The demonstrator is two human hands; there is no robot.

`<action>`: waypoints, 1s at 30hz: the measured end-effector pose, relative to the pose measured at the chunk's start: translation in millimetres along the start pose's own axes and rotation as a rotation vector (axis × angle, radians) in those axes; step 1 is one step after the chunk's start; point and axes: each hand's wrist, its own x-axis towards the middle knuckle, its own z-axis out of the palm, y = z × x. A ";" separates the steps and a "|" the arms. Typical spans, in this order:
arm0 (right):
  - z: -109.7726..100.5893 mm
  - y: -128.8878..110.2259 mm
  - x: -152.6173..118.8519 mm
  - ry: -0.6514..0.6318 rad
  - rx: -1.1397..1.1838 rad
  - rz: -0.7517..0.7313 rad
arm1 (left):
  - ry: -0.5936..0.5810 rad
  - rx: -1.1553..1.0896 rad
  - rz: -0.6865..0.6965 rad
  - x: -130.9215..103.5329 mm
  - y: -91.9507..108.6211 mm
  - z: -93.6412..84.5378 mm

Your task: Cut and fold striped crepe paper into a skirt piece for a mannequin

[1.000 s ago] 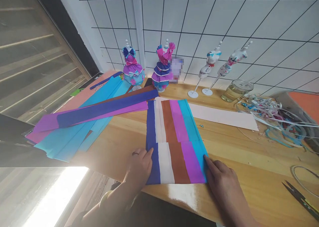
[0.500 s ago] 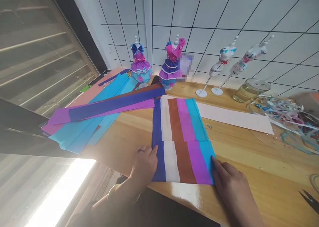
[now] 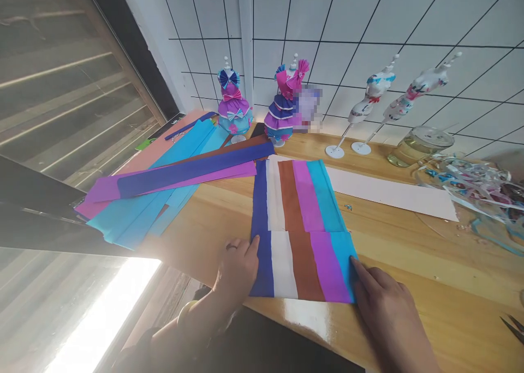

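Note:
A striped sheet point(image 3: 305, 264) in blue, white, brown, purple and turquoise lies near the table's front edge, with a crosswise line at mid-height. At its left edge, my left hand point(image 3: 239, 264) pinches the blue stripe between thumb and curled fingers. My right hand point(image 3: 385, 291) grips the lower right corner at the turquoise stripe, its index finger along the edge. To the left, blue and purple strips point(image 3: 192, 171) lie across turquoise strips point(image 3: 135, 217). A long white strip point(image 3: 393, 194) extends rightward from behind the sheet.
Two dressed mini mannequins point(image 3: 235, 108) point(image 3: 282, 108) stand at the back, with two bare-stand torsos point(image 3: 372, 92) point(image 3: 421, 92) to their right. Further right are a glass jar point(image 3: 421, 144) and tangled ribbons point(image 3: 478, 182). Scissors point(image 3: 513, 326) lie at the right edge.
The view has shifted slightly, so the table items appear a little further right. Both hands keep their places on the striped sheet.

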 end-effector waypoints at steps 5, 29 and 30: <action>-3.7 -2.3 1.8 -0.014 -0.041 -0.011 | -0.029 0.028 0.004 0.1 0.0 -1.2; -10.7 1.1 12.6 -0.034 0.009 -0.001 | -0.356 0.146 0.088 19.9 24.6 -29.6; -12.1 0.1 12.2 -0.036 0.000 0.010 | -0.370 0.138 0.085 18.8 24.1 -29.5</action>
